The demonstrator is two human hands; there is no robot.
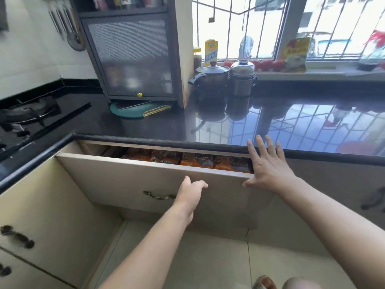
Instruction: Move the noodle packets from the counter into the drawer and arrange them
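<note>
The drawer is open only a little bit, and the noodle packets lie inside it in a row, orange and brown, just under the dark edge of the tabletop. No packets show on the tabletop, so the moving part looks done and the drawer seems about ready to close. The left hand rests flat against the drawer front, right beside the little metal handle, with its fingers loose and holding nothing. The right hand is spread wide with straight fingers at the right corner of the drawer, and it holds nothing too. Its thumb sits at the top edge of the drawer front and its fingers reach up over the gap toward the tabletop. That is the risky part. If the drawer gets pushed shut fast, those fingers could get pinched between the drawer and the tabletop edge. The packets sit high in the drawer, so one that sticks up could catch on the frame and get squashed or torn. A push from one side only could make the drawer go in crooked and jam. The pots at the back stand well apart and seem safe.
</note>
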